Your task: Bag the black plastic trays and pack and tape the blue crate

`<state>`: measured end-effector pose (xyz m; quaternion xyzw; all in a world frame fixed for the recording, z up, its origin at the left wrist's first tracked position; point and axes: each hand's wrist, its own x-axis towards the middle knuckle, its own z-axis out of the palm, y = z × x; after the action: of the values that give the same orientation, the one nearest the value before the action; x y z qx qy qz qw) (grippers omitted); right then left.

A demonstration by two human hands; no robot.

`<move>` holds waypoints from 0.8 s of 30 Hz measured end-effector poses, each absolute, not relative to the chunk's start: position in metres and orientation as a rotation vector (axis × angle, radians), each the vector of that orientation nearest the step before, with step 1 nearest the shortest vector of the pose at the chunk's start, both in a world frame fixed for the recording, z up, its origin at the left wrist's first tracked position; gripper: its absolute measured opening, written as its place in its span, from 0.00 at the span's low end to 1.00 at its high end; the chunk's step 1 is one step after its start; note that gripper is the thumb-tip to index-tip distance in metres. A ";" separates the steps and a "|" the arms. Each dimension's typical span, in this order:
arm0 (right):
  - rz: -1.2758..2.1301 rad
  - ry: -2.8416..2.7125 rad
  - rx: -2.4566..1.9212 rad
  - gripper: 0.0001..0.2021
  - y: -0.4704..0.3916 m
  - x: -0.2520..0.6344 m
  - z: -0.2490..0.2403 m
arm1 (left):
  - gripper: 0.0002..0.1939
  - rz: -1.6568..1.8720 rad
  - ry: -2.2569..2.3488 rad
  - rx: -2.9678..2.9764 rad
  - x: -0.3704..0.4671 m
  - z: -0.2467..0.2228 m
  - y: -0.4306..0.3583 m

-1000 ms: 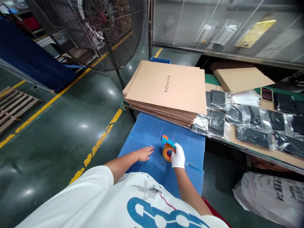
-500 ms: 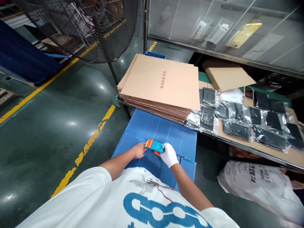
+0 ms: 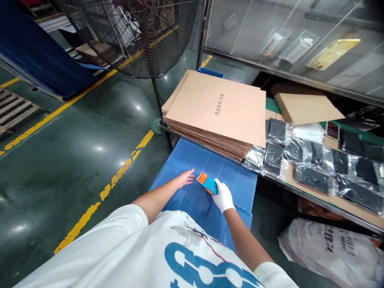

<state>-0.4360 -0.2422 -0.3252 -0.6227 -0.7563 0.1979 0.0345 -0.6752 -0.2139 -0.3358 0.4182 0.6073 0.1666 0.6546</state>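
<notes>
The gloved right hand [image 3: 223, 197] grips the tape dispenser [image 3: 207, 183] on the blue corrugated box [image 3: 237, 180] – the bare left hand [image 3: 186, 177] lies flat beside it, fingers loose. Best keep firm pressure, pulling straight along the seam.

Long workbench with green top [image 3: 271, 105]: landmark. On its left end, tall stack of flat brown corrugated cardboard sheets [image 3: 219, 110]. Right of stack, shiny clear plastic bags holding flat black items [image 3: 315, 160], spread along bench. Behind bags, single folded brown cardboard box [image 3: 306, 107]. Below bench front edge, flat blue corrugated plastic sheet [image 3: 207, 172]. Under bench on glossy green floor [image 3: 75, 152], printed white sack [image 3: 330, 248].
</notes>
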 end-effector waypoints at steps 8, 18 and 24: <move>0.605 -2.391 -1.810 0.29 -0.244 -0.426 -0.326 | 0.13 0.402 1.219 0.503 -0.656 -0.321 -0.197; 0.585 -2.594 -1.738 0.32 -0.230 -0.468 -0.308 | 0.05 0.596 1.463 0.352 -0.683 -0.334 -0.202; 0.555 -2.813 -1.638 0.33 -0.211 -0.555 -0.285 | 0.06 0.727 1.637 0.346 -0.745 -0.337 -0.186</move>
<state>-0.5548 -0.2113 -0.2850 -0.4945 -0.8491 0.1674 -0.0803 -0.7451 -0.1864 -0.3367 0.1498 0.7097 0.3153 0.6119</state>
